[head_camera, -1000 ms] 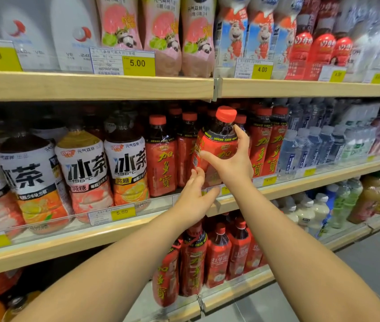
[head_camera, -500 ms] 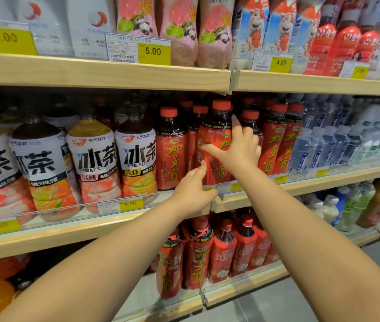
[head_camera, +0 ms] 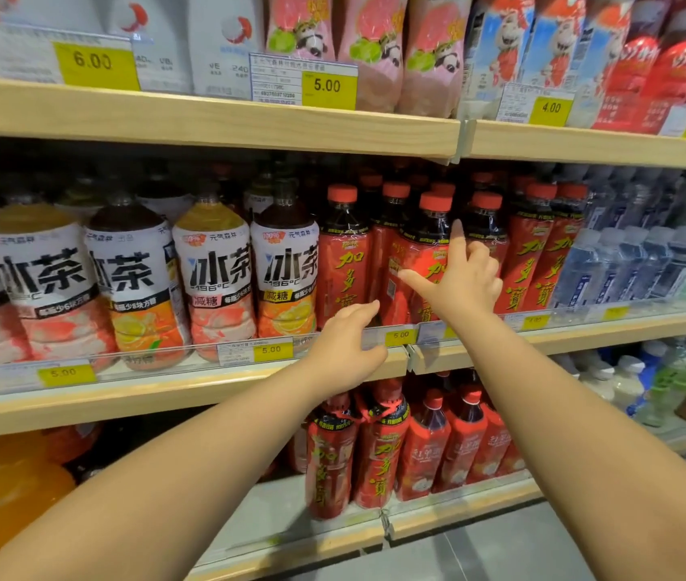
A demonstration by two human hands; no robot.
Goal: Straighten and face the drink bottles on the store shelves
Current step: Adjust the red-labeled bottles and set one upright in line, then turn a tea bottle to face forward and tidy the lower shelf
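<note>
A red-labelled drink bottle with a red cap (head_camera: pixel 414 249) stands upright at the front of the middle shelf (head_camera: pixel 165 392), among other red bottles (head_camera: pixel 343 266). My right hand (head_camera: pixel 465 283) lies against its label, index finger pointing up along the bottle and thumb stretched left across it. The other fingers are loosely curled. My left hand (head_camera: pixel 345 345) sits lower, at the shelf's front rail, with its fingertips reaching towards the bottle's base. Whether they touch it is unclear. The bottle's yellow lettering is partly hidden by my right hand.
Large iced-tea bottles (head_camera: pixel 215 278) fill the middle shelf to the left and clear water bottles (head_camera: pixel 626 262) stand to the right. The upper shelf (head_camera: pixel 207 123) carries pink, white and red drinks with price tags. More red bottles (head_camera: pixel 379 450) stand on the lower shelf.
The red bottle, held tilted in front of the shelf a second ago, now stands upright in its row. My right hand has loosened from around it, and my left hand has dropped to the rail.
</note>
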